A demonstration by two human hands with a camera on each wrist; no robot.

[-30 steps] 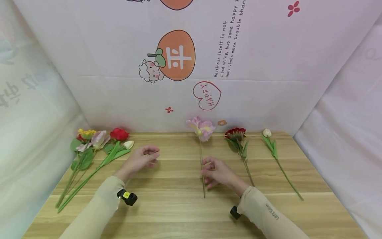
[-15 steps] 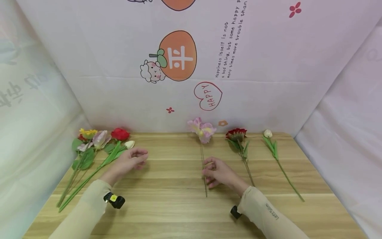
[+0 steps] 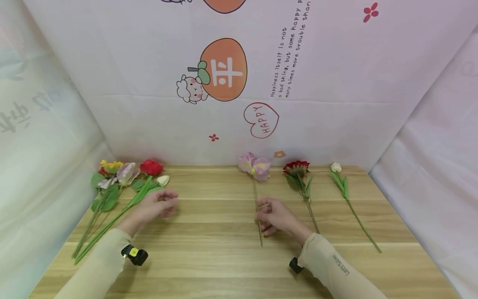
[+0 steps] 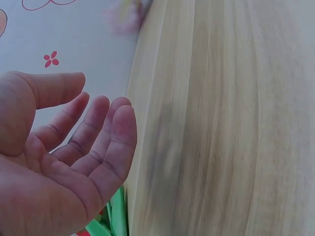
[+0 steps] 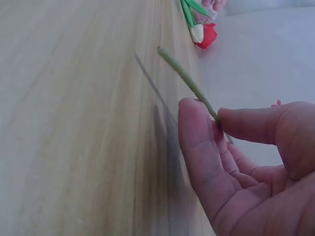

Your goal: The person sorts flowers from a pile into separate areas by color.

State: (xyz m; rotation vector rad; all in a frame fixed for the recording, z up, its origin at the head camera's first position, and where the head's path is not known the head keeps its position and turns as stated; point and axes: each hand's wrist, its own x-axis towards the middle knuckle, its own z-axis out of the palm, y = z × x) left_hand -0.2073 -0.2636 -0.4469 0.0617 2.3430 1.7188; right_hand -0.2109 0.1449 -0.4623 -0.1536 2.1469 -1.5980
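My right hand (image 3: 274,216) pinches the thin green stem (image 5: 184,76) of a pink artificial flower (image 3: 254,167) between thumb and fingers. Its bloom points toward the back wall, and the stem's lower end casts a shadow on the wood in the right wrist view. My left hand (image 3: 153,207) holds nothing; its fingers are loosely bent, palm turned inward, as the left wrist view shows. It hovers beside the bunch on the left, nearest a white tulip (image 3: 162,180) and its green leaves.
The bunch at left also has a red rose (image 3: 151,167), a pale purple flower (image 3: 128,173) and a yellow flower (image 3: 112,166). To the right lie a dark red flower (image 3: 296,169) and another white tulip (image 3: 336,167). Printed cloth (image 3: 149,128) walls the wooden table (image 3: 213,265).
My left hand has drawn back to the left, toward the bunch. The pink flower's bloom has dipped slightly and shifted a little right while my right hand keeps its pinch.
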